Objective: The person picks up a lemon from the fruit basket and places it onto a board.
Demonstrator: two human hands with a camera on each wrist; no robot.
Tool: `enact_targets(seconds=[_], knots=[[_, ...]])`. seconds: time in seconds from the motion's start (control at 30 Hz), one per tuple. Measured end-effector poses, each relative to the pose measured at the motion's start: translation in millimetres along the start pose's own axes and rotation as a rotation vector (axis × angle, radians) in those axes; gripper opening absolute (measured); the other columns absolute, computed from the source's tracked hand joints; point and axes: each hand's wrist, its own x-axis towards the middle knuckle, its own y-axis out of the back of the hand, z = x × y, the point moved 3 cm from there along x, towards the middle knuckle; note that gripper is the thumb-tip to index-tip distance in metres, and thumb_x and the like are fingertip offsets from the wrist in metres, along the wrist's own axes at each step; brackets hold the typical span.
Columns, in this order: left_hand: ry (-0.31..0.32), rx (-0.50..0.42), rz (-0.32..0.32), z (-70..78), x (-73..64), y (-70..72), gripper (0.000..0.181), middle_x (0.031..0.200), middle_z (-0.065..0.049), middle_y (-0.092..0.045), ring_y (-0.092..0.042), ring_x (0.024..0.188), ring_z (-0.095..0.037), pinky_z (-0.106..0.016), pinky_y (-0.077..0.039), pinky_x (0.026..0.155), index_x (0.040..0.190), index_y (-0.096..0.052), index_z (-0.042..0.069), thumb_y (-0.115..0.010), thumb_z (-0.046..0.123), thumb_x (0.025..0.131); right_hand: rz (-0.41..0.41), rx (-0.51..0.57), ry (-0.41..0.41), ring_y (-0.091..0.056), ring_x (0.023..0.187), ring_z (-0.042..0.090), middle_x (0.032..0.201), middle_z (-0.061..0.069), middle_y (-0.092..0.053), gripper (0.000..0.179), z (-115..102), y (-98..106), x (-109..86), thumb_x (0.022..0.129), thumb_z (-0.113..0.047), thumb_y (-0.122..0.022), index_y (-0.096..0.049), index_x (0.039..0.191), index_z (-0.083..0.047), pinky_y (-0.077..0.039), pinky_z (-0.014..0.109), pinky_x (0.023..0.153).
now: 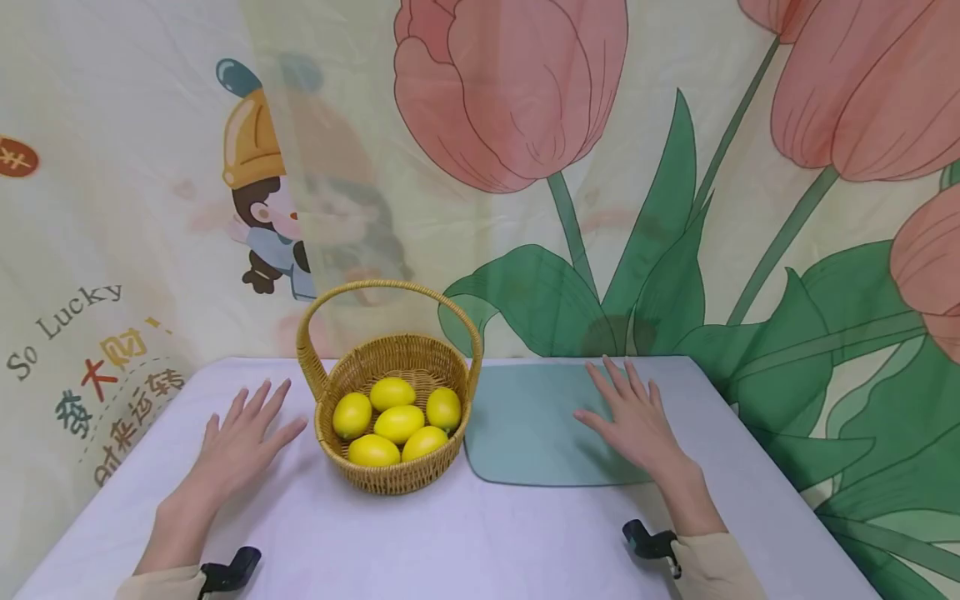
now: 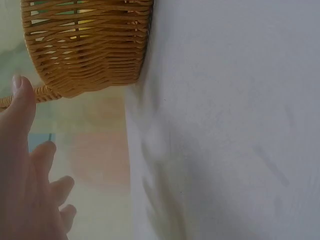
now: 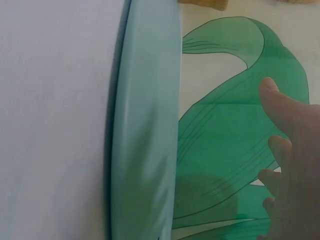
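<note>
A round wicker basket [image 1: 390, 481] with a tall arched handle stands on the table, several yellow lemons [image 1: 400, 424] lying inside it. To its right a flat blue-green mat [image 1: 525, 450] lies on the cloth. My left hand [image 1: 238, 450] hovers left of the basket, fingers spread, holding nothing. In the left wrist view the basket's woven side [image 2: 90, 50] shows beyond the thumb. Above the right part of the mat is my right hand [image 1: 637, 421], its fingers spread and holding nothing. The right wrist view shows that hand's shadow on the mat [image 3: 145, 125].
A white cloth [image 1: 450, 542] covers the table. Behind it hangs a curtain [image 1: 337, 167] printed with tulips, a cartoon figure and lettering. Each wrist wears a small black camera mount, one on the left [image 1: 231, 572] and one on the right [image 1: 648, 540].
</note>
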Motion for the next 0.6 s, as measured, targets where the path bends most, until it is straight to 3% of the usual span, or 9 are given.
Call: enact_targets(seconds=[0.6], knots=[[-0.026,-0.052,-0.033,0.5,9.7,-3.0,0.083,0.165,-0.025,-0.005,0.005,0.149,-0.053,-0.081,0.005,0.108,0.161,-0.004,0.020,-0.036,0.065,0.099,-0.011,0.003,0.080,-0.004,0.156,0.037,0.168,0.006,-0.017,0.084,-36,3,3.7,0.092,-0.065,-0.055,-0.023,0.159,-0.027,-0.007,0.072,0.118]])
